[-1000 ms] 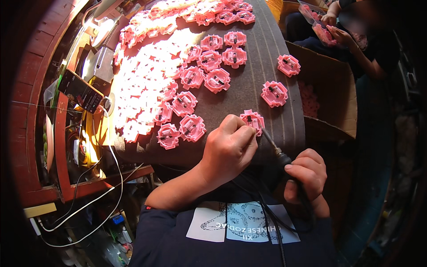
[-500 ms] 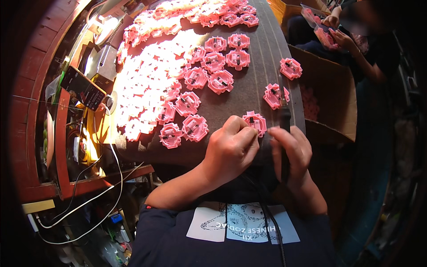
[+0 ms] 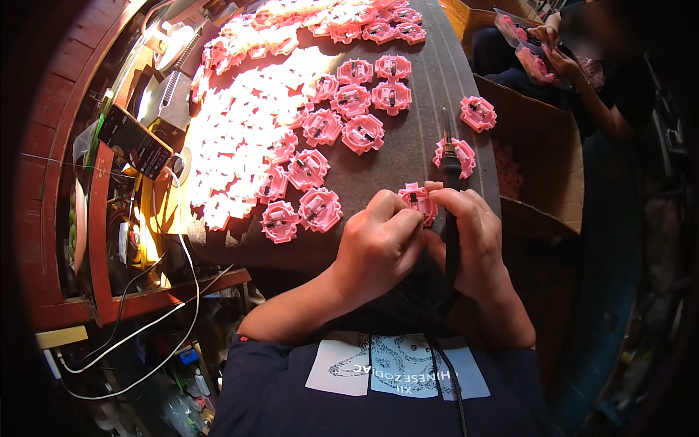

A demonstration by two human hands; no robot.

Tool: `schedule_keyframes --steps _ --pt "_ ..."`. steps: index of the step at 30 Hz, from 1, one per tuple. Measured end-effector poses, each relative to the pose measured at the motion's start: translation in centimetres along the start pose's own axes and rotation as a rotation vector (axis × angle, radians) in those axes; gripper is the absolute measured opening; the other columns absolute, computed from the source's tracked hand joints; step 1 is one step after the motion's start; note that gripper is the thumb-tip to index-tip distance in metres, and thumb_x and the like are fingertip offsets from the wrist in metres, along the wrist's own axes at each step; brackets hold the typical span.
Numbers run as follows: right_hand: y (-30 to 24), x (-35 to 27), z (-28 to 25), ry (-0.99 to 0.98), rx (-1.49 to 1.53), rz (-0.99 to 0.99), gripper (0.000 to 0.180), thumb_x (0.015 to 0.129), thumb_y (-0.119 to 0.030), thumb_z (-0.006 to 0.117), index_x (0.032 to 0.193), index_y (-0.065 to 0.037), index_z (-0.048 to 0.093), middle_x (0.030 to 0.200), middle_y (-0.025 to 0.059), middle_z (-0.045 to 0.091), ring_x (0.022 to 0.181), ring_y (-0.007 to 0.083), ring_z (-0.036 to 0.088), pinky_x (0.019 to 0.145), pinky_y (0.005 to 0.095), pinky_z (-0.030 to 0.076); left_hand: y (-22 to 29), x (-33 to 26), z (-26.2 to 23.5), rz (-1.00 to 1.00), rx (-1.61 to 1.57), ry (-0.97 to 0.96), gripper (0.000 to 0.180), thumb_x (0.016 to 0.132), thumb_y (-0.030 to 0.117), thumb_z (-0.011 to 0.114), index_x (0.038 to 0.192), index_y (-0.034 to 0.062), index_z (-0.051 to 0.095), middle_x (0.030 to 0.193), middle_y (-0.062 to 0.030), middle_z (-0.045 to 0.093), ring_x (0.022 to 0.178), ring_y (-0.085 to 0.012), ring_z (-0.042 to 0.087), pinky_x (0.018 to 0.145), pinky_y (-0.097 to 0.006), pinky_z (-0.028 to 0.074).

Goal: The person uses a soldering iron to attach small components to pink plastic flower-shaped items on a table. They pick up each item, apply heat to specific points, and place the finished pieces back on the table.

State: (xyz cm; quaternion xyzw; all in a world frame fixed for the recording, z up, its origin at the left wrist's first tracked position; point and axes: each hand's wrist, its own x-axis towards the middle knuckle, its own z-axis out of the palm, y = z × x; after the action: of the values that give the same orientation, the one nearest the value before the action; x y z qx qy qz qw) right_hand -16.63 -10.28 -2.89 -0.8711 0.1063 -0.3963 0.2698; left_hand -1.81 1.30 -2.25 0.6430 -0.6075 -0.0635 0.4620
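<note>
A small pink plastic part [image 3: 417, 202] with a dark centre lies at the near edge of the dark grey table [image 3: 422, 87]. My left hand [image 3: 378, 244] pinches it from the left. My right hand [image 3: 470, 237] touches the part from the right and grips a black soldering iron [image 3: 451, 175], whose tip points away from me over the table. The iron's cable runs down past my chest. Several more pink parts [image 3: 320, 210] lie just left of my hands.
Many pink parts [image 3: 349, 98] cover the table, brightly lit at the left. Two lie apart at right [image 3: 478, 113]. A cardboard box [image 3: 542, 156] stands to the right, where another person [image 3: 582, 65] handles pink parts. A dark phone-like device [image 3: 135, 142] and white cables [image 3: 153, 320] sit at left.
My right hand rose from my lap to the pink part, bringing the soldering iron up so it stands beside the part. My left hand stayed on the part.
</note>
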Motion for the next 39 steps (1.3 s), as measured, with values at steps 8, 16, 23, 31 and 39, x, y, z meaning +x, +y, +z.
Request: schedule_keyframes --steps 8,16,23,31,39 --pt "0.0 0.1 0.1 -0.006 -0.014 0.014 0.059 0.079 -0.009 0.083 0.133 -0.007 0.06 0.114 0.0161 0.076 0.082 0.0367 0.069 0.073 0.0435 0.055 -0.6 -0.2 0.0 0.034 0.003 0.01 0.019 0.084 -0.002 0.081 0.101 0.0034 0.076 0.091 -0.0116 0.063 0.07 -0.0261 0.067 0.059 -0.037 0.055" --pt "0.0 0.0 0.3 0.01 -0.043 -0.014 0.059 0.078 -0.011 0.084 0.132 -0.009 0.06 0.114 0.0131 0.076 0.083 0.0349 0.069 0.073 0.0433 0.054 -0.8 -0.5 0.2 0.014 -0.012 0.011 0.02 0.081 0.001 0.082 0.099 0.0047 0.074 0.092 -0.0122 0.063 0.073 -0.03 0.068 0.061 -0.041 0.057" --pt "-0.2 -0.1 0.6 0.025 -0.08 0.018 0.054 0.082 -0.018 0.083 0.13 -0.01 0.06 0.111 0.0101 0.077 0.082 0.0343 0.069 0.073 0.0425 0.054 -1.2 -0.2 0.2 0.037 -0.027 0.008 0.017 0.086 0.0 0.081 0.102 0.0035 0.077 0.093 -0.0126 0.065 0.07 -0.0265 0.069 0.062 -0.038 0.057" --pt "-0.7 -0.3 0.7 0.047 -0.097 0.042 0.051 0.084 -0.018 0.083 0.13 -0.011 0.062 0.116 0.0107 0.078 0.092 0.0361 0.073 0.078 0.0437 0.057 -1.2 -0.3 -0.1 0.046 -0.07 -0.02 0.02 0.084 0.005 0.081 0.102 0.0032 0.072 0.101 -0.0161 0.066 0.08 -0.0353 0.071 0.066 -0.044 0.06" --pt "-0.7 -0.4 1.2 0.068 -0.061 0.106 0.058 0.076 -0.001 0.088 0.128 -0.009 0.065 0.119 0.0132 0.077 0.104 0.0359 0.075 0.085 0.0429 0.06 -0.6 -3.0 -7.9 0.206 0.166 0.075 0.028 0.084 -0.001 0.081 0.111 0.0012 0.074 0.113 -0.0155 0.068 0.09 -0.0304 0.069 0.079 -0.041 0.06"
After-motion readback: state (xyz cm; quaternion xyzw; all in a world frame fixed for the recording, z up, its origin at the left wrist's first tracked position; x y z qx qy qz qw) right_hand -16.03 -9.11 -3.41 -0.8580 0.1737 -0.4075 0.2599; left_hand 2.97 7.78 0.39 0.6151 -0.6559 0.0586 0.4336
